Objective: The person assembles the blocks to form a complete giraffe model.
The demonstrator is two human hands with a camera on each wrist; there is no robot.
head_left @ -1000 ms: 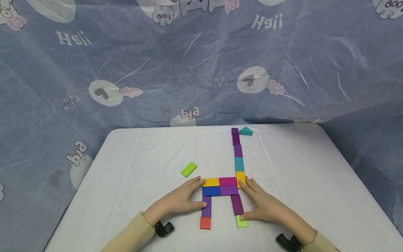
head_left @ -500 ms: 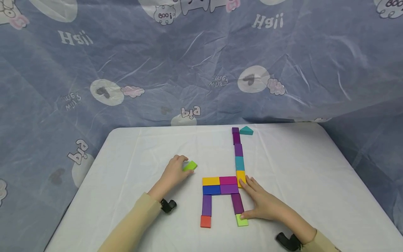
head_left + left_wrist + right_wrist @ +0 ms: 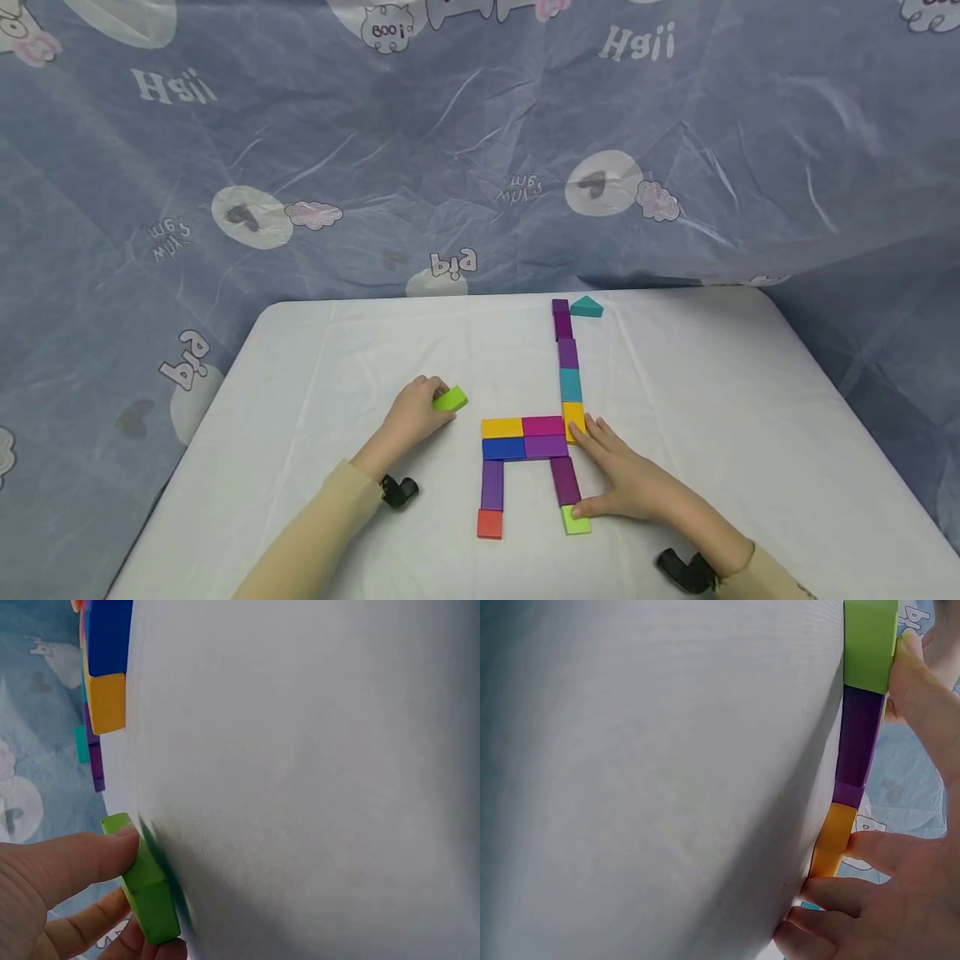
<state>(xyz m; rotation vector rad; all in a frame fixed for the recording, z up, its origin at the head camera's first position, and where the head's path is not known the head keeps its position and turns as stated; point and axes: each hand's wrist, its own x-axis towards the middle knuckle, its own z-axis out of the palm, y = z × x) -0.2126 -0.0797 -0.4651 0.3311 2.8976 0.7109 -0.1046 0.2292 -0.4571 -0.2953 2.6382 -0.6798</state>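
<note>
My left hand [image 3: 411,414] pinches a lime green block [image 3: 452,399] between thumb and fingers, left of the flat figure made of coloured blocks. In the left wrist view that green block [image 3: 152,896] is tilted close over the white cloth. My right hand [image 3: 633,482] lies spread along the figure's right side. Its index fingertip rests on the upper yellow block [image 3: 573,412] and its thumb on the light green block [image 3: 577,525] at the bottom. Between them sits a dark purple block [image 3: 566,481].
The figure's body has a yellow block [image 3: 502,428], a magenta block [image 3: 542,426], a blue block [image 3: 503,448] and a purple block [image 3: 546,447]. A red block [image 3: 490,524] ends the left leg. A teal triangle [image 3: 587,307] lies beside the column's top, near the table's far edge.
My left hand has left the figure's left side, moved up and left, and taken hold of the loose green block. The right hand has stayed in place.
</note>
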